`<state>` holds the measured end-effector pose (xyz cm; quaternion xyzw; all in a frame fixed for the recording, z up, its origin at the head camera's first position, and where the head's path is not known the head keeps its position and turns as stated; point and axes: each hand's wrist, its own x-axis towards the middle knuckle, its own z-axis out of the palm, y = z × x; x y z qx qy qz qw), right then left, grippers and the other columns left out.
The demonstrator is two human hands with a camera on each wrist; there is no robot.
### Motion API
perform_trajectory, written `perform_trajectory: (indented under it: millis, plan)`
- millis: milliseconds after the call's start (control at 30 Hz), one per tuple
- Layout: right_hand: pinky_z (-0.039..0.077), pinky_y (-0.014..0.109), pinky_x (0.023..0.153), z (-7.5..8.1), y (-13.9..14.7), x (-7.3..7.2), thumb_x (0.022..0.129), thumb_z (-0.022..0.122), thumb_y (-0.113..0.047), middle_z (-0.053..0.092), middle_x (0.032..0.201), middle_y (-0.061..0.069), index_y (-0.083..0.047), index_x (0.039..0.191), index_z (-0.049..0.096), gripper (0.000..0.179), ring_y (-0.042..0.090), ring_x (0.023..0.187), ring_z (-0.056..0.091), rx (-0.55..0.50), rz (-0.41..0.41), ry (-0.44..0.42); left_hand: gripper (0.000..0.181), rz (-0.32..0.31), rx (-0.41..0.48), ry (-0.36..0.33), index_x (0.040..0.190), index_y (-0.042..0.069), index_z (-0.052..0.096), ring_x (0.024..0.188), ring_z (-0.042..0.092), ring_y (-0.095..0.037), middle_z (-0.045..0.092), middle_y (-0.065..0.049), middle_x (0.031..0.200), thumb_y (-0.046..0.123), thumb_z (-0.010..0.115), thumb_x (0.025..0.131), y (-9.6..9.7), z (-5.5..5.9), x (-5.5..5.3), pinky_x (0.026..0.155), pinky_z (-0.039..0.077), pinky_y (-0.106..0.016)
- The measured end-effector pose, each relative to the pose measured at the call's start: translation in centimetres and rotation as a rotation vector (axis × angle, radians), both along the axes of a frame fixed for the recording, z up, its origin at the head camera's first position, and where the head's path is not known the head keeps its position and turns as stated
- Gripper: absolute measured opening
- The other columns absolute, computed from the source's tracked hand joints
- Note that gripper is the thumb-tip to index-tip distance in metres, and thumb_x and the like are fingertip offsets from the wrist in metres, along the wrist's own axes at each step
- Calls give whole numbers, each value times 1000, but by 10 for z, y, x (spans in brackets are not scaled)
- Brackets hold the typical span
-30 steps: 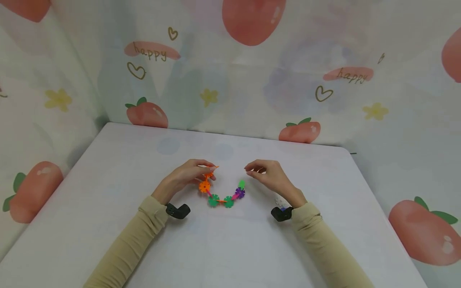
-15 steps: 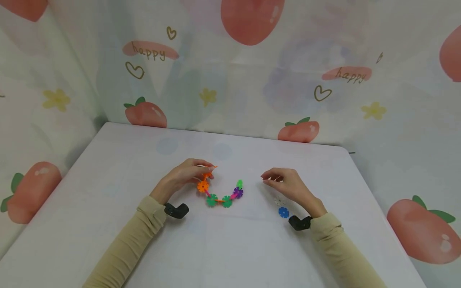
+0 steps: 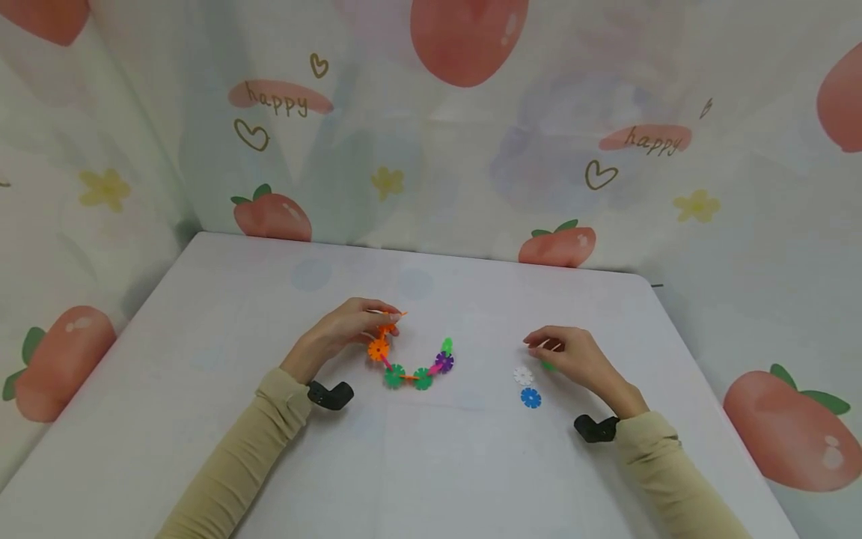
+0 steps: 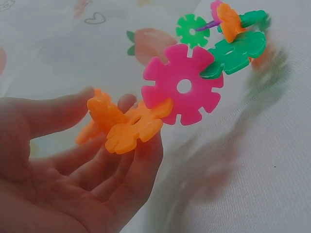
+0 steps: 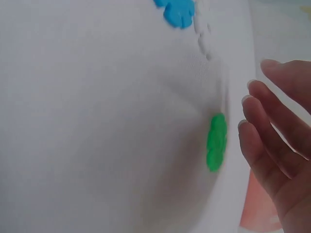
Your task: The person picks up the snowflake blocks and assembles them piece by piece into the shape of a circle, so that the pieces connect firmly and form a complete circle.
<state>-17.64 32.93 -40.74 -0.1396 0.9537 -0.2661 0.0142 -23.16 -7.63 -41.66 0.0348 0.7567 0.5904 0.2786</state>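
Observation:
A curved chain of interlocking snowflake discs (image 3: 378, 349) runs from orange on the left through green and purple to a bright green end disc (image 3: 447, 346). My left hand (image 3: 343, 331) pinches its orange end between thumb and fingers. The left wrist view shows the orange pieces (image 4: 121, 141) against the fingers, with a pink disc (image 4: 160, 87) joined beyond them. Over to the right, my right hand (image 3: 579, 358) hovers above a loose green disc (image 5: 216, 143), fingers slightly bent and holding nothing. That disc is partly hidden by the hand in the head view.
A white disc (image 3: 523, 375) and a blue disc (image 3: 530, 397) lie flat on the white-covered table (image 3: 431, 471), just left of the right hand. A fruit-patterned curtain (image 3: 431, 150) stands behind the table and along its sides.
My right hand has moved right and toward the person, from near the chain's green end to over the loose discs, uncovering the white and blue ones. The left hand keeps its hold.

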Motion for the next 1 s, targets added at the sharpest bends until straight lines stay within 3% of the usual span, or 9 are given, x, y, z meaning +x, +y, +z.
perform_trajectory:
  millis: [367,633,800,1000]
  plan:
    - [53,29,74,-1,26,5,90,78,-14,75,104,9,-5,113,75,25,22,88,65,75,-66,-54,43,5,7,1,137,6,62,91,62,-21,76,-7,106,30,66,100,2,-1,1,75,51,-25]
    - [53,33,74,-5,31,7,87,83,-19,69,101,12,-1,110,72,32,24,90,60,98,-98,-106,46,4,17,-4,136,4,63,91,62,-20,77,-6,104,33,66,101,0,1,2,76,52,-26]
    - [51,30,71,-5,27,8,85,84,-15,67,96,11,-2,103,65,29,23,86,60,75,-78,-88,45,4,13,0,135,4,64,90,62,-20,76,-6,103,34,67,101,0,0,2,76,52,-26]
    - [53,27,76,-7,22,7,88,82,-12,68,93,8,-3,105,62,28,21,87,61,66,-42,-62,45,-1,10,2,135,5,63,91,62,-20,76,-5,103,34,65,102,-1,0,1,77,52,-26]
